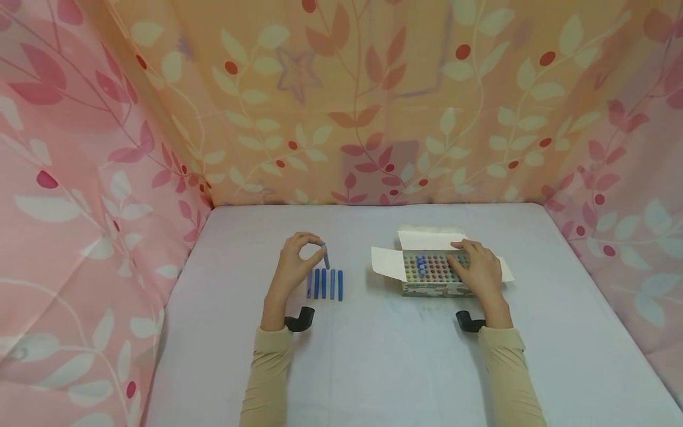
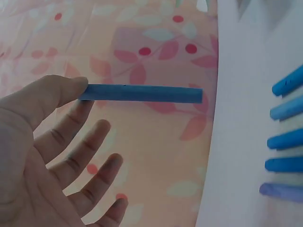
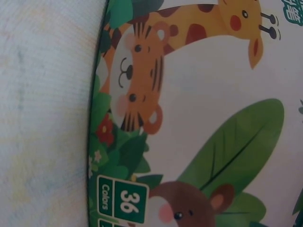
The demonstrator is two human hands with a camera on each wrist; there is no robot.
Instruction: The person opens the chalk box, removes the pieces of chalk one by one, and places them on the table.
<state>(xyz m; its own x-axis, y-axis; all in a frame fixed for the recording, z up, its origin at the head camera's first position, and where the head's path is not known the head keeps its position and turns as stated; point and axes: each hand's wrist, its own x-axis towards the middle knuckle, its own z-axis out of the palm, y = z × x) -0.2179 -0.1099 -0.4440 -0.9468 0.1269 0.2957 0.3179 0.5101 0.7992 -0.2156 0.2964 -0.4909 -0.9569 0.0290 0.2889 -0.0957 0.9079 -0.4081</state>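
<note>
My left hand pinches a blue chalk stick by one end between thumb and index finger; the other fingers are spread loosely. In the head view the stick points down, just above a row of several blue and violet chalk sticks lying side by side. To the right, my right hand rests over the right part of an open chalk box, its fingers loosely bent. Several blue sticks stand up among the box's rows of coloured round ends. The right wrist view shows the box's printed side, with no fingers visible.
The box's white flaps are folded out, with the left flap nearest the row of sticks and the back flap behind. A white cloth covers the table. Patterned curtains enclose the back and sides.
</note>
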